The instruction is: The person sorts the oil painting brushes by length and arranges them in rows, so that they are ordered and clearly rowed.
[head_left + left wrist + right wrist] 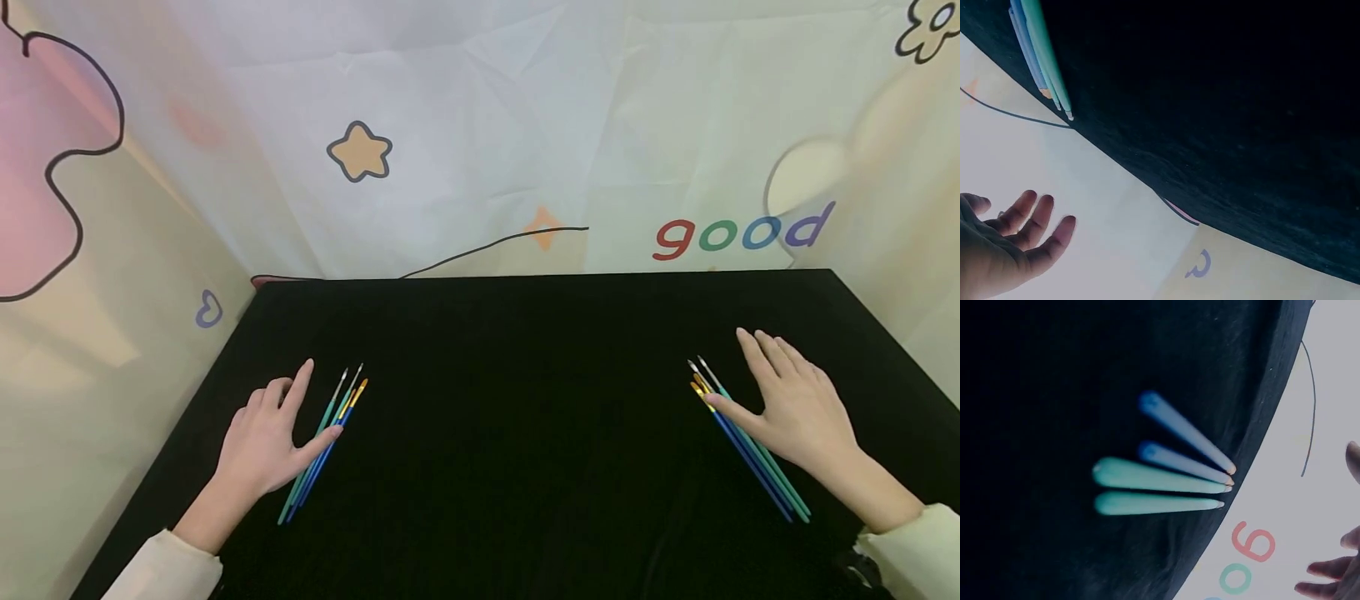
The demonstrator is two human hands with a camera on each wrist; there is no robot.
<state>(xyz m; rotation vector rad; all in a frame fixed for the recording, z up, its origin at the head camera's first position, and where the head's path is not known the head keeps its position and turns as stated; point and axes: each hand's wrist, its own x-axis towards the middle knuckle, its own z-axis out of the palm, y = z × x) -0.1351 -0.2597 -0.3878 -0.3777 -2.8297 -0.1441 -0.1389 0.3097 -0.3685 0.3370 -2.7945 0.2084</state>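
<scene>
A small bundle of paintbrushes point(306, 490) with blue and teal handles lies on the black table, bristles pointing away. My left hand point(262, 442) hovers at its left side, fingers apart, the thumb reaching across the handles; whether it touches them I cannot tell. The left wrist view shows this left hand point(1019, 244) holding nothing. On the right lies a similar bundle of paintbrushes point(752, 468), fanned slightly in the right wrist view. Beside it my right hand point(798, 408) is spread with straight fingers, its thumb near the yellow ferrules. No brush is gripped.
The black table point(525, 400) spans the space between the two bundles. A pale printed cloth point(480, 150) with a star and the word "good" hangs behind and at the sides. Something dark lies by the right sleeve point(915, 546).
</scene>
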